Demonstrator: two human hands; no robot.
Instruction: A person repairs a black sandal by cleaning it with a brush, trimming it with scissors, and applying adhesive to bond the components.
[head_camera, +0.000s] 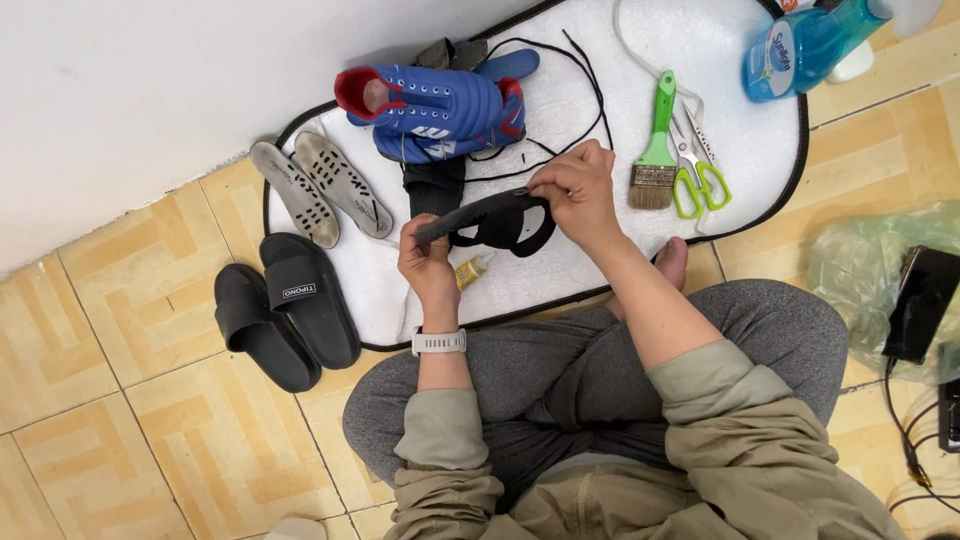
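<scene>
Both my hands hold a black sandal (497, 220) over a white mat (750, 140). My left hand (428, 262), with a white watch on the wrist, grips its near end. My right hand (575, 190) pinches the sole's upper edge. A small yellow glue tube (472, 270) lies on the mat just under the sandal. Behind it rests a blue sports shoe (440, 110) with red lining, and loose black laces (575, 90) trail beside it.
Two grey insoles (320, 188) lie at the mat's left end, and a pair of black slides (285, 310) sits on the tiled floor. A green brush (657, 150), green scissors (697, 175) and a blue bottle (805, 45) are to the right. Plastic bag and cables at far right.
</scene>
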